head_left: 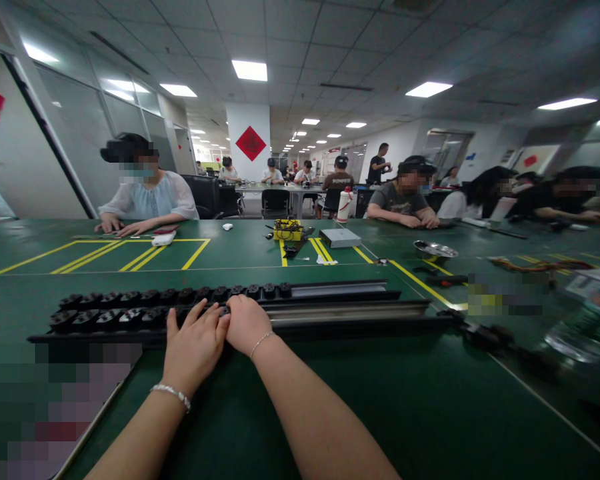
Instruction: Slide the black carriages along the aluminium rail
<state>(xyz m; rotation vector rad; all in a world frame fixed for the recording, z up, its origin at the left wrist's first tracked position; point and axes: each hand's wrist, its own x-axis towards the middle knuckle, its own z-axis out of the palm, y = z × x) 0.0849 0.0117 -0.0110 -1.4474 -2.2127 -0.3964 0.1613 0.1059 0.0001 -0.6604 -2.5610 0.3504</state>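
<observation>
Two long black rails (350, 325) lie side by side, left portions lined with black parts (86, 320).

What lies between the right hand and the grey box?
Head view: the rear black rail, then green tabletop bearing yellow tape and a white scrap.

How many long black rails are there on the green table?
2. The near rail lies at the left hand and right hand, which hide part of it; the far rail lies just behind it. I see no others.
</observation>
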